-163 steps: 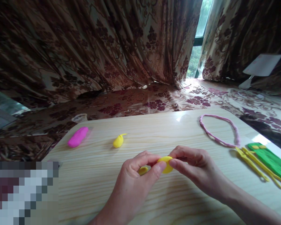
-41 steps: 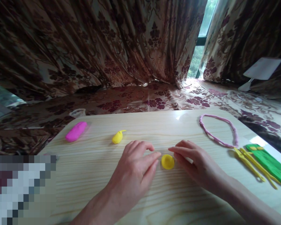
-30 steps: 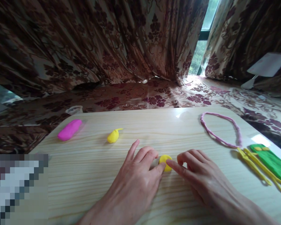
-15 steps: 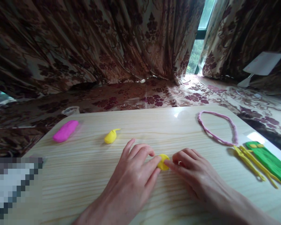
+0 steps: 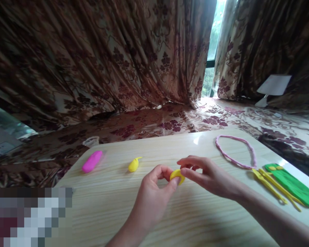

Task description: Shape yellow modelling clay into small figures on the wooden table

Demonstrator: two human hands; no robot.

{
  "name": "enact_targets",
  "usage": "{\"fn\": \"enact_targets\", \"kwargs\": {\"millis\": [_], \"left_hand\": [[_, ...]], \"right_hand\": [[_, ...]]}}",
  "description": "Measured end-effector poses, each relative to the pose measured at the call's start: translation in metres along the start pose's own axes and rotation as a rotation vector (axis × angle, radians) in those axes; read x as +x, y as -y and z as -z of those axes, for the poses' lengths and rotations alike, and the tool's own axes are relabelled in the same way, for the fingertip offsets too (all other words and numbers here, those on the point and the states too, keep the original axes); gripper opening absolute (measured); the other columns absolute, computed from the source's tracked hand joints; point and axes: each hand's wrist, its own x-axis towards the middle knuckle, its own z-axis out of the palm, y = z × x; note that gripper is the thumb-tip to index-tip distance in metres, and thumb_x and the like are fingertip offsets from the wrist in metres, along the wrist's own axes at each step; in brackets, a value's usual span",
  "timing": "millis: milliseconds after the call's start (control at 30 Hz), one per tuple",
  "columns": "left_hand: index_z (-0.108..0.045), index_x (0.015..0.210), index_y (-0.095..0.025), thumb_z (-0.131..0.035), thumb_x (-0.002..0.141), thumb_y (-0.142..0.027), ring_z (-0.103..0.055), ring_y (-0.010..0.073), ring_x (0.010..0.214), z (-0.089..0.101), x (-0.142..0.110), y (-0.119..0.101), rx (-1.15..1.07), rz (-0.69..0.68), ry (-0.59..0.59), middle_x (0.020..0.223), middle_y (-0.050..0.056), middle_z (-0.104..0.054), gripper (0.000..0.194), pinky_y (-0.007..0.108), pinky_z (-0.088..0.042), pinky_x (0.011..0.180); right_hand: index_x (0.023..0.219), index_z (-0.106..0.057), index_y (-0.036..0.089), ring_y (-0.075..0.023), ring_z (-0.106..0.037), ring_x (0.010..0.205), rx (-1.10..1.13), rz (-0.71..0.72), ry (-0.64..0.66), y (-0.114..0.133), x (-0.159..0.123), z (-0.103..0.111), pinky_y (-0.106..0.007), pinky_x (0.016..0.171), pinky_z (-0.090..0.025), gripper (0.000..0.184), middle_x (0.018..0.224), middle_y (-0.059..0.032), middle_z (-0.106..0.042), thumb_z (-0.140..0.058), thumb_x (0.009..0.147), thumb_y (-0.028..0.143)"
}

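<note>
A flattened yellow clay disc (image 5: 176, 175) is held just above the light wooden table (image 5: 113, 206), curled at its edge. My left hand (image 5: 154, 193) pinches its left side between thumb and fingers. My right hand (image 5: 208, 176) pinches its right side with its fingertips. Both hands meet at the disc near the middle of the table.
A yellow clay lump with a thin tail (image 5: 134, 165) and a pink clay lump (image 5: 92, 161) lie to the left. A pink clay rope loop (image 5: 235, 156), yellow clay strips (image 5: 273, 185) and a green clay slab (image 5: 293, 185) lie at right. Patterned curtains hang behind.
The yellow disc lay flat on the table under my fingertips; now both hands have lifted it off the surface and pinch it between them.
</note>
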Motion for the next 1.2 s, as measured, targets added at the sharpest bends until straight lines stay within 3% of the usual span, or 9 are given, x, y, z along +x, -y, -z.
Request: {"fn": "enact_targets", "kwargs": {"millis": [167,267,633,933,1100,1200], "left_hand": [[-0.062,0.086,-0.02,-0.06,0.079,-0.026,-0.061,0.0162,0.082,0.007,0.003,-0.004,-0.194,0.093,0.019,0.083,0.001,-0.067,0.01,0.026,-0.046,0.076],[-0.066,0.084,-0.02,-0.06,0.079,-0.025,-0.062,0.0179,0.085,0.005,0.0,-0.005,-0.147,0.074,0.061,0.084,0.001,-0.069,0.009,0.028,-0.045,0.082],[-0.068,0.081,-0.022,-0.06,0.08,-0.031,-0.062,0.0176,0.08,0.003,-0.004,-0.006,-0.097,0.135,0.138,0.077,-0.001,-0.068,0.013,0.025,-0.045,0.077],[-0.065,0.073,-0.019,-0.06,0.077,-0.032,-0.055,0.016,0.07,-0.001,-0.005,-0.005,-0.042,0.165,0.149,0.071,0.0,-0.062,0.014,0.026,-0.043,0.067],[-0.063,0.072,-0.02,-0.058,0.08,-0.033,-0.048,0.0136,0.066,0.0,-0.008,-0.004,-0.004,0.109,0.155,0.066,-0.002,-0.054,0.016,0.024,-0.04,0.062],[-0.064,0.074,-0.021,-0.059,0.079,-0.03,-0.05,0.0133,0.067,0.0,-0.008,-0.003,-0.027,0.126,0.155,0.067,-0.003,-0.054,0.012,0.024,-0.04,0.063]], "right_hand": [[0.084,-0.065,0.014,-0.0143,-0.059,0.073,0.225,-0.016,-0.025,0.007,0.0,-0.014,-0.023,0.063,-0.045,0.021,0.077,-0.0029,-0.066,-0.055,0.087,0.032],[0.082,-0.066,0.015,-0.0139,-0.057,0.071,0.205,-0.005,-0.038,0.005,-0.008,-0.016,-0.023,0.063,-0.045,0.018,0.075,-0.0023,-0.064,-0.055,0.086,0.029],[0.085,-0.068,0.016,-0.0128,-0.057,0.069,0.148,0.097,-0.057,-0.001,-0.013,-0.012,-0.024,0.063,-0.044,0.019,0.075,-0.003,-0.062,-0.053,0.089,0.027],[0.083,-0.068,0.016,-0.0136,-0.058,0.071,0.142,0.095,-0.056,0.001,-0.014,-0.012,-0.026,0.064,-0.044,0.022,0.077,-0.0039,-0.061,-0.05,0.091,0.025],[0.086,-0.068,0.017,-0.0134,-0.058,0.071,0.165,0.12,-0.064,0.0,-0.014,-0.013,-0.025,0.064,-0.044,0.016,0.077,-0.0031,-0.061,-0.055,0.088,0.026],[0.083,-0.068,0.017,-0.0128,-0.058,0.071,0.167,0.106,-0.055,0.0,-0.014,-0.013,-0.025,0.064,-0.043,0.025,0.077,-0.0031,-0.061,-0.047,0.092,0.026]]}}
